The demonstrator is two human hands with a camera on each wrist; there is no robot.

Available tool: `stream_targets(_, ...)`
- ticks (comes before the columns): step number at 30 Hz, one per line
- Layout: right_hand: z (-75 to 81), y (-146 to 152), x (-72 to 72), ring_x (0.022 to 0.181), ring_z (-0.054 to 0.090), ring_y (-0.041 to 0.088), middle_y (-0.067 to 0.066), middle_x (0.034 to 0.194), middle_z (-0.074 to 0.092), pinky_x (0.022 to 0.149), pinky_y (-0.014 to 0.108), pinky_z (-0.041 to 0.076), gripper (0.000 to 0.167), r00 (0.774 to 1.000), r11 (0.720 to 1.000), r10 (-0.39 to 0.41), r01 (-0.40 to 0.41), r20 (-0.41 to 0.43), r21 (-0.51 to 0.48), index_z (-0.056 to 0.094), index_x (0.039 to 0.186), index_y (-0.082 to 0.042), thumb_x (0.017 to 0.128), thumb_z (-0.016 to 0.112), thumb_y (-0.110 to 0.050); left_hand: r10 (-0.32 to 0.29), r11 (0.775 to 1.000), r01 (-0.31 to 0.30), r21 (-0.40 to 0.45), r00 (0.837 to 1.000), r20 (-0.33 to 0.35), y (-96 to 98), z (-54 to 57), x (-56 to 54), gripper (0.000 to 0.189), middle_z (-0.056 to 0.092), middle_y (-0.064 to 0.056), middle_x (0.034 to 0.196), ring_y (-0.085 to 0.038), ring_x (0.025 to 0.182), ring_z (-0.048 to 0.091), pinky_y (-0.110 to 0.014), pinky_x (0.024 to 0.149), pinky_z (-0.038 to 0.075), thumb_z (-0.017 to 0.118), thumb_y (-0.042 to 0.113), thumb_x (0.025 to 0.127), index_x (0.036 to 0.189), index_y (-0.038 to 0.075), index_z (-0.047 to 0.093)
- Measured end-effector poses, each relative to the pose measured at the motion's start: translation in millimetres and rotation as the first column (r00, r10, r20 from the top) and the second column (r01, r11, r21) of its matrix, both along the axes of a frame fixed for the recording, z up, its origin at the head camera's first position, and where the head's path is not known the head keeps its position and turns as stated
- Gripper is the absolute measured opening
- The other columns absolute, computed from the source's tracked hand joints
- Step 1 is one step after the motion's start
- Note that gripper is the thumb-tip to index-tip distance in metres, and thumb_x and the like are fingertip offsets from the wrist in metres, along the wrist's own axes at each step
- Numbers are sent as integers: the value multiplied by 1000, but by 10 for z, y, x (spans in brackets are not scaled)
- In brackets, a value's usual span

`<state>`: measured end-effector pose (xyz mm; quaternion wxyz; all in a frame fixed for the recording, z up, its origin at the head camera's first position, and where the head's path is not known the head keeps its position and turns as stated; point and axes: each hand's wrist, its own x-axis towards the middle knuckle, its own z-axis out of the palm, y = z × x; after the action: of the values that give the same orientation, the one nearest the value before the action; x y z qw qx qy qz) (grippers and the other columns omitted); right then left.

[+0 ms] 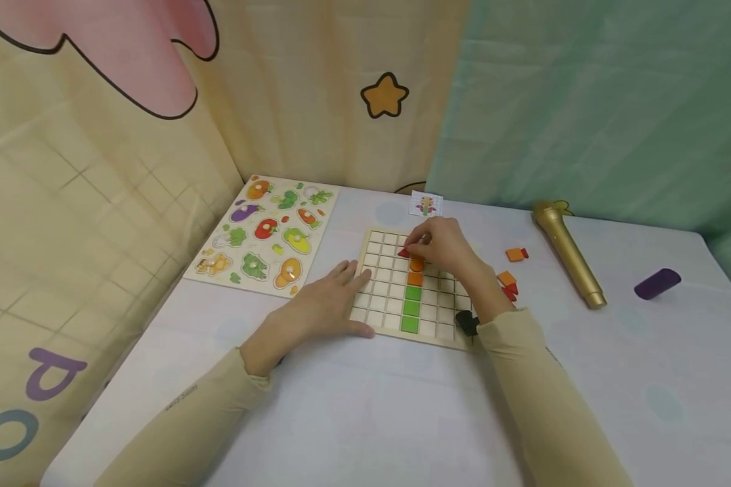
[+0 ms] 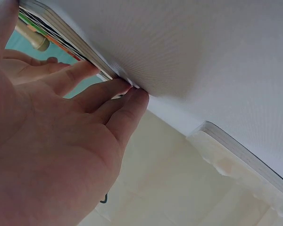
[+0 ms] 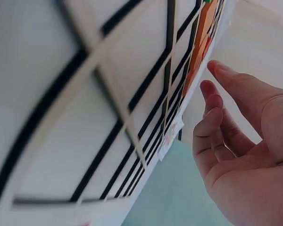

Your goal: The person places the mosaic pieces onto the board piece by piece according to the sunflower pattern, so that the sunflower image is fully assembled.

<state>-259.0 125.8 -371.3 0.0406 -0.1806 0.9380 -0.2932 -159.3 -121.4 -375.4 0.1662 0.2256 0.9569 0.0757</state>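
A wooden grid board [image 1: 375, 286] lies on the table. Down one of its columns run green square tiles [image 1: 411, 308], an orange square tile [image 1: 415, 279] and an orange round tile [image 1: 417, 266]. My left hand [image 1: 331, 301] rests at the board's left edge, its fingertips [image 2: 137, 96] against the rim. Over the far part of the board is my right hand [image 1: 441, 245], fingertips beside a red triangular tile [image 1: 404, 253]. In the right wrist view the thumb [image 3: 221, 70] and bent fingers stand apart with nothing visible between them; a red bit shows on the grid just beyond.
A vegetable puzzle board [image 1: 262, 233] lies at the left. Behind the grid is a small pattern card [image 1: 426, 203]. Loose orange tiles [image 1: 515, 255] and red tiles [image 1: 510, 291] lie to the right, then a gold microphone-shaped object [image 1: 569, 257] and a purple cylinder [image 1: 658, 284].
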Motion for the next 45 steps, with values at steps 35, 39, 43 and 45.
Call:
stream_targets(35, 29, 1372, 446, 90, 60, 31, 16, 93, 71, 72, 33, 48, 35, 932, 941, -330, 313, 152, 130, 72, 105, 4, 88, 86, -23, -9, 1000, 9, 28, 1000, -6, -10, 11, 6, 113, 13, -20, 176, -38, 164, 12, -55, 127, 30, 77, 67, 85, 169, 13, 25)
stream_targets(39, 19, 1348, 437, 88, 61, 30, 18, 97, 73, 70, 31, 49, 32, 944, 949, -306, 290, 128, 124, 73, 102, 4, 88, 85, -23, -2, 1000, 2, 26, 1000, 2, -13, 20, 11, 113, 13, -19, 176, -37, 164, 12, -55, 127, 30, 78, 67, 85, 169, 13, 25)
stream_targets(43, 6, 1317, 447, 81, 61, 27, 17, 90, 73, 65, 30, 48, 29, 946, 948, -307, 296, 101, 116, 73, 98, 3, 89, 84, -22, -6, 1000, 6, 28, 1000, 0, -11, 4, 4, 113, 14, -19, 176, -37, 164, 13, -54, 127, 31, 77, 67, 85, 169, 13, 25)
stream_targets(45, -3, 1288, 460, 76, 62, 24, 16, 88, 73, 63, 30, 48, 27, 949, 950, -306, 298, 82, 97, 73, 97, 3, 89, 83, -21, -7, 1000, 7, 27, 1000, 1, -13, -7, 3, 113, 14, -19, 176, -37, 164, 13, -54, 127, 31, 77, 67, 85, 169, 13, 25)
